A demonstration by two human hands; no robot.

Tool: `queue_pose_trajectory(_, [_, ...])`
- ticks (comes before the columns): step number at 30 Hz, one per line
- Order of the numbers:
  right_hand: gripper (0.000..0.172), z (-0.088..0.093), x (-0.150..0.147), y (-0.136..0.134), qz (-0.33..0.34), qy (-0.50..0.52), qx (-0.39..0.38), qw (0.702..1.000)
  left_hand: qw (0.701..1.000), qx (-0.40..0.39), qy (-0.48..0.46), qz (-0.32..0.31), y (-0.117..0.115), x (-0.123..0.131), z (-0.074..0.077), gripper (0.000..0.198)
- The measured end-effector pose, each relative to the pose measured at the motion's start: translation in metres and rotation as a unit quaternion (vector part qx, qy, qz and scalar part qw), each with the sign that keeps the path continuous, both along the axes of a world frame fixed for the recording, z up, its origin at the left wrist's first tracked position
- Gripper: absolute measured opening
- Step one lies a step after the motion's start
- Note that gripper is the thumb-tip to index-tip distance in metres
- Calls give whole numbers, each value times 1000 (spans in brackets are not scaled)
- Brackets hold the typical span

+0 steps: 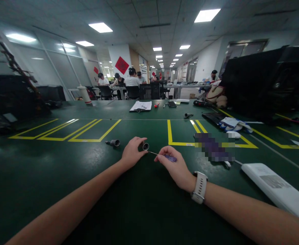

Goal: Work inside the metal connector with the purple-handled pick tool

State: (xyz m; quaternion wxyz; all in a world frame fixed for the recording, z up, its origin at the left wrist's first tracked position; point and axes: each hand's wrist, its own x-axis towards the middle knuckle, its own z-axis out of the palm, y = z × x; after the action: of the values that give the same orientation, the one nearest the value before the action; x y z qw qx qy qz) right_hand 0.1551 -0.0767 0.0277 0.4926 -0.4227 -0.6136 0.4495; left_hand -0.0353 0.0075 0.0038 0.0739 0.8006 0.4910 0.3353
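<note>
Head view: over the glossy green desk (118, 200), short of its far edge, my left hand (132, 152) grips a round grey metal fitting (145, 147), my right hand (174, 165) a purple-handled screwdriver (171, 158); the red diamond-shaped wall poster (122, 65) is unreadable.

The tabletop (37, 166) is dark green, marked with bright yellow tape outlines (169, 132). The screwdriver (171, 158) has a purple handle and a silvery shaft. The held metal fitting (145, 146) shows a grey rim around a darker bore; the loose fitting (114, 143) is grey too. The watch strap (200, 185) is off-white with dark slots, the long box (274, 170) white with a greyish label.
</note>
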Motion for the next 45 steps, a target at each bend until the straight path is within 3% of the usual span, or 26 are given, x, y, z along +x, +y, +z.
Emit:
queue_pose_trajectory(6, [8,-10,-16,29,30,52,13,998,996,40,75,1,7,-4,2,25])
queue_pose_trajectory(13, [10,-7,-11,23,68,28,1,997,996,-83,34,-14,2,-1,2,21])
queue_pose_trajectory(20, [12,-10,-14,22,61,-12,1,998,997,-21,68,-6,-2,-1,2,10])
queue_pose_trajectory(25, [13,-14,-16,23,52,-20,0,998,997,11,75,-6,-1,-1,-2,16])
queue_pose_trajectory(29, [13,-16,-14,23,88,69,-46,993,998,48,44,-22,-2,-2,-4,19])
queue_pose_trajectory(35, [10,-14,-13,25,117,210,-163,957,996,64,-4,-57,-3,-4,-4,23])
queue_pose_trajectory(39, [9,-12,-14,23,126,203,-148,960,998,59,-15,-35,-4,-4,-4,24])
queue_pose_trajectory(45, [10,-18,-16,20,91,146,-73,982,994,78,67,24,-6,-3,-6,16])
